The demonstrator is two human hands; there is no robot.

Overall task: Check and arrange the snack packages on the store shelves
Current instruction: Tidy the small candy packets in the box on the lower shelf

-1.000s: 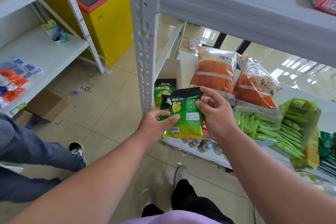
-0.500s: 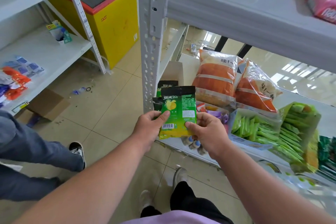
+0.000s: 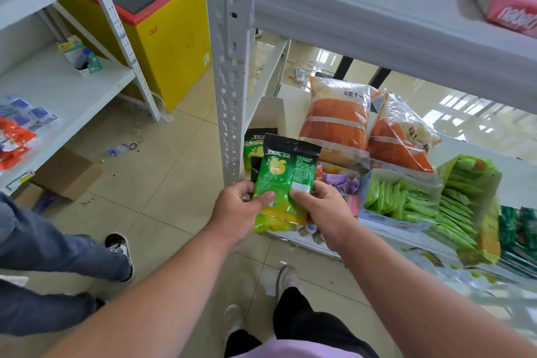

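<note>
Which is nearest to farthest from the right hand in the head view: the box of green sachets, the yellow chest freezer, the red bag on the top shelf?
1. Box of green sachets, just right of the right hand.
2. Red bag, top shelf, upper right.
3. Yellow chest freezer, far left.

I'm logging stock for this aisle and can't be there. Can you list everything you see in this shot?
Green snack packet: one, green with a black top, held in front of the shelf post.
Matching green packets: at least one, standing on the shelf behind it.
Orange bags: two, orange and clear, at the back of the middle shelf.
Box of green sachets: one, light box, right of the hands.
Red packet: one, on the top shelf.
Chest freezer: one, yellow with a red rim, on the floor.
Cardboard: flattened, brown, on the floor.
Left hand: grips the packet's left edge.
Right hand: grips its right edge.
</note>
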